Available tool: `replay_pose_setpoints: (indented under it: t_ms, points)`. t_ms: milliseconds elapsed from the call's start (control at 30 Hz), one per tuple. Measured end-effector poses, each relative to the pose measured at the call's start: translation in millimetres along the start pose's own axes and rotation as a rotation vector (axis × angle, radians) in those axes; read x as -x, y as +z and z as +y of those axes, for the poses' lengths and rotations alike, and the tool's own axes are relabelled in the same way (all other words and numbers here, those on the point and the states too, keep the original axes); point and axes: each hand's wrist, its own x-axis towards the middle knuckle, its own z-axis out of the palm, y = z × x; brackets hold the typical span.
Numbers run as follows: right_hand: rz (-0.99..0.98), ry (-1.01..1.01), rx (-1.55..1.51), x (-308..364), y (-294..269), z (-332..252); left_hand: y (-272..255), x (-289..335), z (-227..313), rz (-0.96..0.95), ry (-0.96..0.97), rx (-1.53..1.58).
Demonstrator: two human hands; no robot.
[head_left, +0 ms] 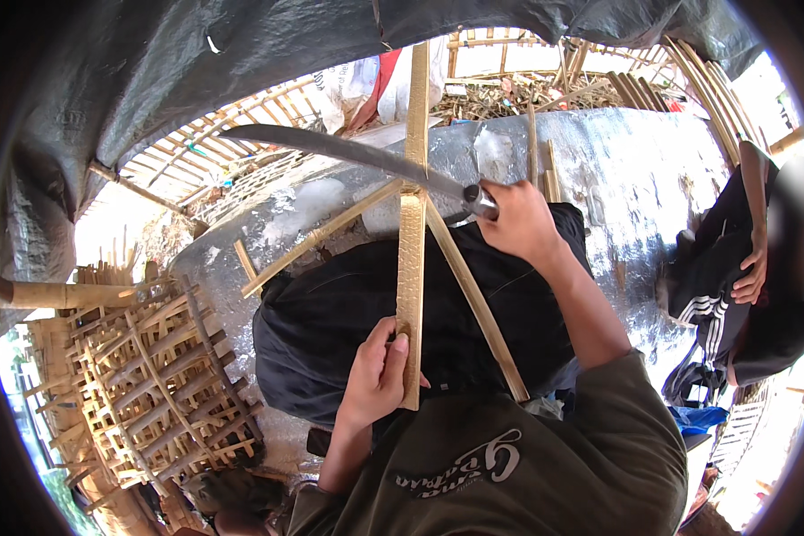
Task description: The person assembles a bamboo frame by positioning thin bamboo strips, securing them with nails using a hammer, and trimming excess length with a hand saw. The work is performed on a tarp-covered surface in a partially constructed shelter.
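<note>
My left hand (380, 371) is closed around the near end of a long flat bamboo strip (410, 286), thumb on its face. The strip stands away from me, its far part rising past the middle of the view. In my right hand (520, 223) is the handle of a machete (339, 148). Its long, slightly curved dark blade points left and crosses the strip; whether the edge has cut in, I cannot tell. Two more bamboo strips lie under the crossing: one slants left (322, 237), another slants toward me on the right (478, 299).
Black cloth (348, 330) covers my lap. Beyond it spreads a shiny silver sheet (634, 170) with loose bamboo pieces (550, 170). A stack of bamboo lattice (143, 384) stands at left. Another person in dark clothes (719, 241) sits at right. A dark tarp (196, 62) hangs overhead.
</note>
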Motion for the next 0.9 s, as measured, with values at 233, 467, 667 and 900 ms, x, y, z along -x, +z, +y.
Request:
replay_pose_setpoints:
  t_ms: [233,467,667,900]
  points:
    - [-0.096,-0.18,-0.253,42.8,-0.9,-42.2,-7.3,-12.8,-3.7,0.006,0.037,-0.043]
    - [-0.028,-0.058,-0.172,25.4,-9.5,-27.1,-13.4,0.2,-6.4,-0.03,0.026,-0.102]
    - [0.027,-0.062,-0.114,20.0,-4.6,-8.6,-12.5,1.6,-8.0,-0.033,0.006,-0.169]
    - [-0.039,-0.074,-0.162,33.2,6.6,-13.5,-9.3,-8.8,-26.7,-0.102,0.199,-0.09]
